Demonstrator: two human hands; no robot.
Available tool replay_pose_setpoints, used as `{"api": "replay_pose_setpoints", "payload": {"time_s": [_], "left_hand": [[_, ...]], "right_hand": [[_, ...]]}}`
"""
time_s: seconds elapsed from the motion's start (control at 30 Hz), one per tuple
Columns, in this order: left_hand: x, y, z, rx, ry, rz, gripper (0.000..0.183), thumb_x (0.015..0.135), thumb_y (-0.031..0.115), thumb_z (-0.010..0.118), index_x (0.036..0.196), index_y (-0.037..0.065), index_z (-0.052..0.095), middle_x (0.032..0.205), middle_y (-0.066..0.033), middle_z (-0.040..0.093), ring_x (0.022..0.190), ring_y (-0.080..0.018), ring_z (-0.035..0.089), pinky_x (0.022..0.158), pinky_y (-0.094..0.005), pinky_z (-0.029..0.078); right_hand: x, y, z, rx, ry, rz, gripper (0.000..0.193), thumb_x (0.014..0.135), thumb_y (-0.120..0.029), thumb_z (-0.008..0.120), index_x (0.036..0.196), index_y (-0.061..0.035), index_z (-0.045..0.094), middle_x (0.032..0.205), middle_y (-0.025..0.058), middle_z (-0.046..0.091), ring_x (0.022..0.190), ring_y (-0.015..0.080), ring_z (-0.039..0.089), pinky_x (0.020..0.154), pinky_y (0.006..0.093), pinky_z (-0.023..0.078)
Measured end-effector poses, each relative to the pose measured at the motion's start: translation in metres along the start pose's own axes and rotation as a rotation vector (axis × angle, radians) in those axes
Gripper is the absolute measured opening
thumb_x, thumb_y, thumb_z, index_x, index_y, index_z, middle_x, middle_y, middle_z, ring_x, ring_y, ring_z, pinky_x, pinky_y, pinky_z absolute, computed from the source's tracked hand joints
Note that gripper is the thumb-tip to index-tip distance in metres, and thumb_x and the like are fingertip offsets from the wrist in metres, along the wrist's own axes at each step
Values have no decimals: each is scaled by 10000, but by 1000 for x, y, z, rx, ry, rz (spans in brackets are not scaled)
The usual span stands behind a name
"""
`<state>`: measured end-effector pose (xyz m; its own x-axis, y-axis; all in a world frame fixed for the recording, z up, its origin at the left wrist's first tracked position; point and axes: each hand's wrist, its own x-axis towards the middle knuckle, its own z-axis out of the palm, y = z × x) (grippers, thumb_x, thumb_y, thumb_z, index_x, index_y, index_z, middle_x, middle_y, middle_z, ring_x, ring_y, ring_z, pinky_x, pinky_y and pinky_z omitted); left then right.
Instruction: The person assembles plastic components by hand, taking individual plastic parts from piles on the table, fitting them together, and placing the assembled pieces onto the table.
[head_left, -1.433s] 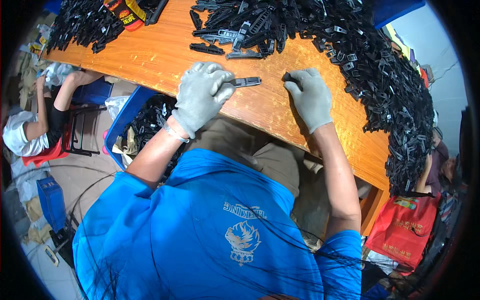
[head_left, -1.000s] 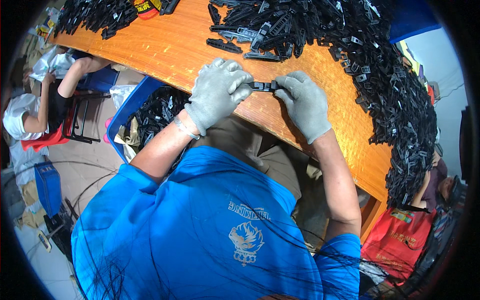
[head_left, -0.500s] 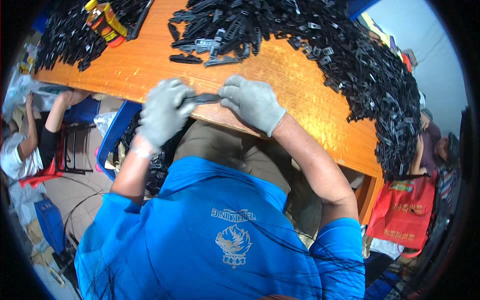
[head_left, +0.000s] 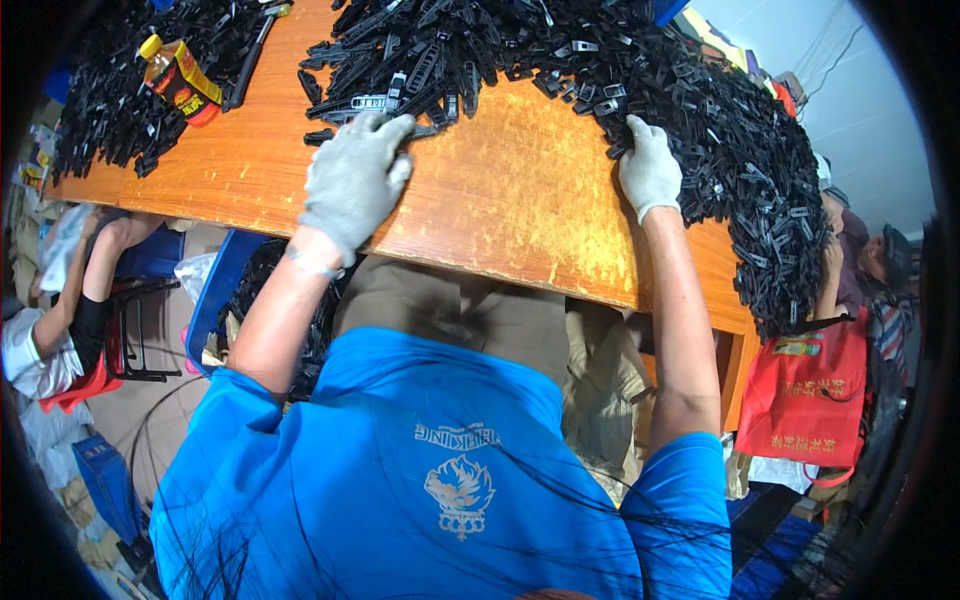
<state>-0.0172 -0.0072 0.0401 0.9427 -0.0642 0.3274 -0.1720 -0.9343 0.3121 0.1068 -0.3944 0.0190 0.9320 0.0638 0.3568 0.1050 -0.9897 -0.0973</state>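
Note:
My left hand (head_left: 358, 180), in a grey work glove, reaches to the near edge of a heap of long black plastic clip parts (head_left: 440, 70). Its thumb stands apart from the fingers, whose tips touch or cover the nearest parts. On the right, my gloved right hand (head_left: 649, 170) is open at the inner edge of a heap of smaller black parts (head_left: 710, 150), one finger stretched toward them. I see nothing held in either hand. Worn orange-brown tabletop (head_left: 520, 190) lies between the hands.
A yellow-capped bottle (head_left: 180, 82) and a black-handled tool (head_left: 250, 62) lie by another black heap at the far left. Below the table's left edge is a blue bin (head_left: 222, 290). A red bag (head_left: 808, 400) hangs at the right. Other people sit at both sides.
The dark clip part held between both hands over the table edge is no longer in them. My hands have moved apart, left hand forward to the long parts, right hand rightward to the small ones.

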Motion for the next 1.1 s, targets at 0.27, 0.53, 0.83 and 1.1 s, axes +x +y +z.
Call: {"api": "replay_pose_setpoints", "payload": {"time_s": [0.27,0.53,0.83,1.1], "left_hand": [[5,6,23,-32,9,43,303,910,279,811,1166,120,778,1229,-145,711,1130,-380,678,967,-478,559],[-10,0,29,-368,22,179,215,885,201,823,1043,72,755,1221,-159,722,1160,-375,674,998,-457,547],[-11,-14,20,-684,-108,191,420,904,-50,582,1306,20,684,1343,-189,689,1294,-342,662,1119,-410,523],[-34,-31,15,-528,129,92,459,927,15,653,1386,31,659,1314,-185,698,1237,-345,671,1080,-427,534]], "right_hand": [[-23,-42,-5,289,-31,-426,311,927,-21,697,1189,-159,795,1277,132,730,1091,351,744,905,420,616],[-44,-64,-19,441,84,-410,276,920,-21,723,1167,-127,784,1165,111,739,1057,341,735,878,407,604],[-74,-83,-25,297,-130,-326,267,921,-177,809,1173,-126,739,1121,113,716,1018,327,730,848,424,600],[-83,-84,-30,346,-182,-376,262,923,-148,801,1176,-132,736,1097,114,708,995,345,728,832,436,597]]}}
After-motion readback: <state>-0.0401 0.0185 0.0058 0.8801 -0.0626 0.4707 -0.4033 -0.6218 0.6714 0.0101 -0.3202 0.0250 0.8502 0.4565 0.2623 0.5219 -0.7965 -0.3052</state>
